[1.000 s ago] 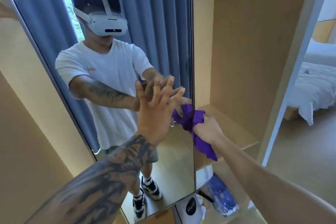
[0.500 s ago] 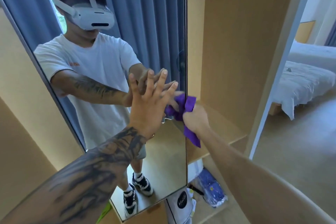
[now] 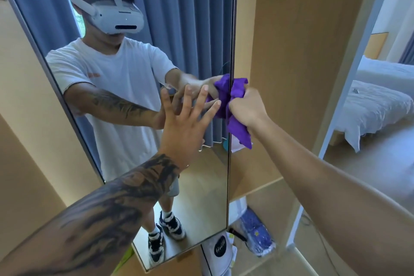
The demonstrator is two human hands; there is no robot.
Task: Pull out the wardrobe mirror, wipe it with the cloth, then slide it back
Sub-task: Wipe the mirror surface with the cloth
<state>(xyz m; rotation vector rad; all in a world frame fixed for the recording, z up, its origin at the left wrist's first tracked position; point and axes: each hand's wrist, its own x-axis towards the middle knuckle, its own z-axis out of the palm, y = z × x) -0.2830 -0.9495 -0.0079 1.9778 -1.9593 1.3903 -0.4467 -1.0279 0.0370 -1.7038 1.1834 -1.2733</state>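
Note:
The tall wardrobe mirror (image 3: pixel 197 197) stands pulled out in front of me, its thin right edge running down the middle of the view. My left hand (image 3: pixel 186 123) lies flat against the glass with fingers spread. My right hand (image 3: pixel 248 110) grips a bunched purple cloth (image 3: pixel 238 127) at the mirror's right edge, about chest height. The cloth wraps against that edge and its lower tail hangs down. The glass reflects a person in a white shirt and a headset.
Wooden wardrobe panels (image 3: pixel 298 51) and a low shelf (image 3: pixel 266 188) lie right of the mirror. Below the shelf sit a blue patterned bag (image 3: pixel 257 233) and a white bag with a black round label (image 3: pixel 220 251). A bed with white bedding (image 3: pixel 376 107) shows at far right.
My right hand with the cloth has moved up along the mirror's right edge. My left hand stays flat on the glass. The head view has shifted slightly.

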